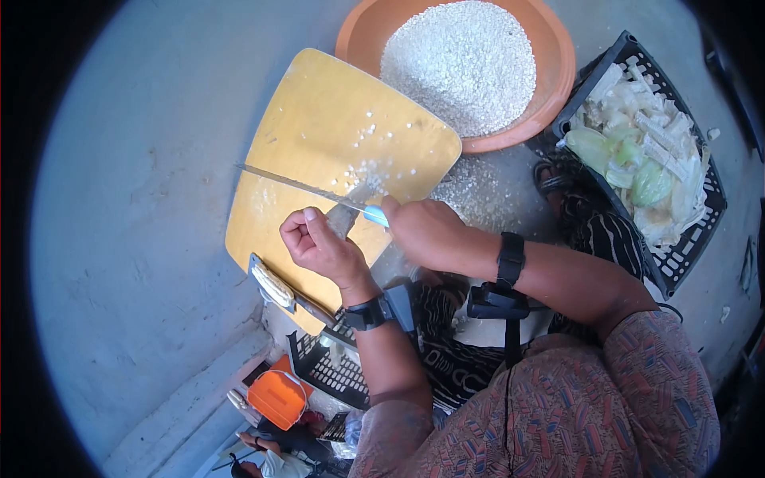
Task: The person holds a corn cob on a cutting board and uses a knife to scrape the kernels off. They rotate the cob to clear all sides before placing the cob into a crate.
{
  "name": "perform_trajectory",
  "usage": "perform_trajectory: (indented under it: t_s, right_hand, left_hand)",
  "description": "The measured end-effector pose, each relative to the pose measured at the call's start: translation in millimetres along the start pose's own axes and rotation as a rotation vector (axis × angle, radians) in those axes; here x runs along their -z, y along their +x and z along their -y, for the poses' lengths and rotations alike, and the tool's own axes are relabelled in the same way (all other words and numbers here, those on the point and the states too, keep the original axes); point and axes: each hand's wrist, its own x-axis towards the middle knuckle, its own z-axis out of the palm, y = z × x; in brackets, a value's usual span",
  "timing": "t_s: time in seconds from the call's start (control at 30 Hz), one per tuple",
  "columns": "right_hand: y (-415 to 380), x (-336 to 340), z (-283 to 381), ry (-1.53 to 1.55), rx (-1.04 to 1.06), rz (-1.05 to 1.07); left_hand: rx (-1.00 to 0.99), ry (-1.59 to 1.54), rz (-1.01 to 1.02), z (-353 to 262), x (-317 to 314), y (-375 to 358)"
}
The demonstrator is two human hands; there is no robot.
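A knife (303, 187) with a long thin blade and a light blue handle is in my right hand (426, 231), whose fingers are wrapped round the handle. The blade reaches left across a yellow board (319, 103). My left hand (319, 247) is closed beside the blade, over the board; what its curled fingers hold, if anything, is hidden. A greyish blurred object (343, 219) lies between my hands. White kernels (370, 171) are scattered on the board.
A terracotta basin (562, 68) holds many white kernels. At the right, a black crate (681, 267) contains husks and cobs. A pale cob (273, 285) lies on a dark tool at the board's lower edge. Below are another black crate (319, 362), an orange bucket (279, 396) and another person (279, 462).
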Motion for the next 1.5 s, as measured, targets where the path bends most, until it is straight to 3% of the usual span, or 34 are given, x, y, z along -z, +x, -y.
perform_trajectory:
  t_s: [0.13, 0.23, 0.43, 0.53, 0.6, 0.67, 0.8, 0.83, 0.9, 1.07, 1.13, 1.17, 1.3, 1.5]
  right_hand:
    - [-1, 3, 3, 0.150, -0.070, 0.014]
    - [-6, 2, 1, 0.181, -0.116, -0.026]
    - [-18, -28, -25, 0.120, 0.022, 0.100]
    - [-21, -41, -38, 0.083, 0.055, 0.152]
    - [-20, -38, -47, 0.058, 0.041, 0.129]
    - [-18, -29, -52, 0.041, 0.030, 0.111]
    - [-8, -1, -65, -0.150, -0.162, -0.087]
    - [-3, 6, -72, -0.158, -0.150, -0.084]
    - [4, 21, -79, -0.170, -0.226, -0.270]
    - [3, 41, -73, -0.056, -0.077, -0.411]
    - [-9, 52, -32, 0.571, -0.352, -0.122]
    - [-12, 44, -31, 0.738, -0.362, -0.113]
    - [-23, 28, -15, 0.966, -0.509, -0.060]
    - [-28, 22, -21, 1.198, -0.531, -0.020]
  left_hand:
    - [-0.005, -0.057, -0.043, 0, 4, 3]
    - [0.028, -0.091, -0.321, 5, 26, 13]
    - [-0.092, -0.079, -0.625, -19, 76, 32]
    - [-0.050, -0.144, -0.705, -25, 92, 32]
    - [-0.098, -0.011, -0.693, -20, 97, 29]
    - [0.143, -0.479, -0.612, -14, 107, 27]
    - [0.400, -0.749, -0.605, -19, 99, 24]
    - [0.391, -0.756, -0.615, -18, 98, 23]
    - [0.460, -0.809, -0.599, -16, 94, 21]
    - [0.532, -0.996, -0.512, -17, 72, 17]
    - [0.610, -1.105, -0.386, -12, 61, 12]
    - [0.647, -1.118, -0.338, -9, 56, 9]
    - [0.768, -1.137, -0.290, -16, 31, -1]
    - [0.655, -0.982, -0.256, -14, 26, -4]
